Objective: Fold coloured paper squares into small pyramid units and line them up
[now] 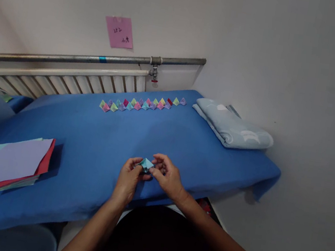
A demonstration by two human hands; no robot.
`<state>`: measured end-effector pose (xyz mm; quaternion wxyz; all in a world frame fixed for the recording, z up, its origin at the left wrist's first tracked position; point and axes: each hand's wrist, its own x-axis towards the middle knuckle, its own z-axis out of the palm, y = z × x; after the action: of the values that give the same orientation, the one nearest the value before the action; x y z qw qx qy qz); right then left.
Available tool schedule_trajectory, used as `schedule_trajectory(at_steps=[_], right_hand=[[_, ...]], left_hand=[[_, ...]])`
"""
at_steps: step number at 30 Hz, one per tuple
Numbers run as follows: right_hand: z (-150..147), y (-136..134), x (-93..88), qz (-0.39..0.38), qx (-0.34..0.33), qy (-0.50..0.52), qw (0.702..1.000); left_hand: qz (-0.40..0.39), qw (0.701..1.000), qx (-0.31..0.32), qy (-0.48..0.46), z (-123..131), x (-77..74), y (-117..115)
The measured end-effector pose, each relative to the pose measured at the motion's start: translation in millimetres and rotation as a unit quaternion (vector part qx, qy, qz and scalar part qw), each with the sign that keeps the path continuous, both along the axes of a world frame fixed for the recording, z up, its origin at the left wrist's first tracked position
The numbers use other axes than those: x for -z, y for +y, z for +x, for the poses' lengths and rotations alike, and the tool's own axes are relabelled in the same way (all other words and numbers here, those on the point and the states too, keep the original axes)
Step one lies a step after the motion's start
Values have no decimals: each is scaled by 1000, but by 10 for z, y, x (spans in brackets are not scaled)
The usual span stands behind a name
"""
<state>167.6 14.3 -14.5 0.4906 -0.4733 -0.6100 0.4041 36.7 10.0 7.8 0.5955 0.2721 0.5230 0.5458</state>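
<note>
My left hand (129, 176) and my right hand (166, 175) meet just above the near edge of a blue-sheeted bed (95, 139). Between their pinched fingertips sits a small folded teal paper piece (146, 164). Both hands grip it, the left from the left side, the right from the right. Farther back on the sheet, a row of several small folded paper pieces (143, 104) in pink, green, purple and blue runs from left to right.
A stack of coloured paper sheets (11, 164) lies at the left on the bed. A folded light-blue blanket (233, 129) rests at the far right corner. A radiator and metal pipe (89, 58) line the wall, with a pink note (119, 32) above.
</note>
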Motion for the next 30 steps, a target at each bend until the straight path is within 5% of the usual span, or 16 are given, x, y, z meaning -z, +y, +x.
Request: schedule_trajectory(at_steps=[13,30], right_hand=[[-84,-1,84,66,68,-88,992],[-26,29,-2,-8,18,48,999]], left_hand=[[-18,998,-16,-64,151,-87,-50],[2,998,61,-35,27,-63,-103]])
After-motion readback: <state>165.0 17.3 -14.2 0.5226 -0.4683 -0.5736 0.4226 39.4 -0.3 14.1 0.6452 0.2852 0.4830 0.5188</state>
